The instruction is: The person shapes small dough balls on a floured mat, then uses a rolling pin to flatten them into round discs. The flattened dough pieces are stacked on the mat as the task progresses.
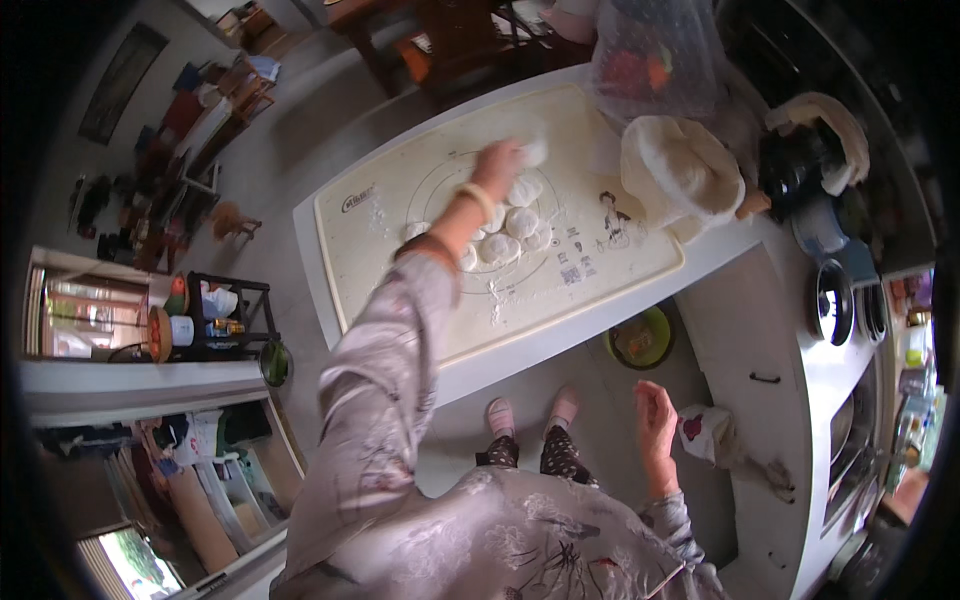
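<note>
My left hand [498,171] reaches over a cream silicone kneading mat [375,277] with printed circles. At its fingertips is a white piece of dough [534,152], blurred, apparently gripped by them. Several floured dough rounds lie close together below that hand, among them a front dough round [500,249] and a back dough round [526,190]. My left wrist and forearm hide part of the group. My right hand [656,412] hangs away from the table, its fingers loosely curled, with nothing visible in it.
A cloth-covered container [682,169] and a clear plastic bag [652,64] stand at the mat's right. Loose flour [495,300] marks the mat. Below the white tabletop [480,381] sits a green basin [641,337]. A white bag [705,435] is by the cabinet [750,330].
</note>
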The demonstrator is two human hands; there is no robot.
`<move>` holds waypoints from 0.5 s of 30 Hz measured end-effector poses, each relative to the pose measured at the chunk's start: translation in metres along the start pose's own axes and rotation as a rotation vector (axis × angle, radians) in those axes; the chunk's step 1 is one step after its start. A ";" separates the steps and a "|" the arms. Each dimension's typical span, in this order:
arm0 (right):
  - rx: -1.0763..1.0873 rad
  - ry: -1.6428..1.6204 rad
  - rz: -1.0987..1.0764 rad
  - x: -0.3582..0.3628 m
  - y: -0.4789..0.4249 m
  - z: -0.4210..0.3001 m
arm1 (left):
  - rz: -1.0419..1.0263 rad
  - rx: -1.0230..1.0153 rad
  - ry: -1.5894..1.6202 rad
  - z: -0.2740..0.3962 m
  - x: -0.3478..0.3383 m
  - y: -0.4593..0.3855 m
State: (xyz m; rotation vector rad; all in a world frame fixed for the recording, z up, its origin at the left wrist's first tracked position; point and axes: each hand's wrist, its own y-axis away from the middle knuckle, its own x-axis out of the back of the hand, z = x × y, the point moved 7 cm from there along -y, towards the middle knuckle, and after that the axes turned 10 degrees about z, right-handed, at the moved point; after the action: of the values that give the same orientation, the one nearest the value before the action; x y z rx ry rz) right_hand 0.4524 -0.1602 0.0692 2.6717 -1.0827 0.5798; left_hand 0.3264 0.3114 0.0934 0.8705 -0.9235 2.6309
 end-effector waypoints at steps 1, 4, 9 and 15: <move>-0.027 -0.003 0.011 0.005 0.000 0.007 | 0.025 0.001 0.025 -0.004 -0.030 -0.005; -0.072 -0.048 0.001 0.008 0.004 0.026 | -0.113 0.093 -0.055 -0.020 -0.088 -0.008; -0.026 -0.022 0.042 0.019 -0.012 0.040 | -0.045 -0.004 0.009 0.016 -0.031 0.015; -0.046 -0.042 -0.017 -0.020 -0.040 0.027 | -0.038 -0.037 -0.419 -0.121 0.138 0.070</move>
State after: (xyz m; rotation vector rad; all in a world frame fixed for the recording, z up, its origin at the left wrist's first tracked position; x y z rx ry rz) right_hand 0.4752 -0.1281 0.0346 2.6620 -1.0706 0.4914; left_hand 0.1330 0.3342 0.0652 1.4484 -1.0295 2.4318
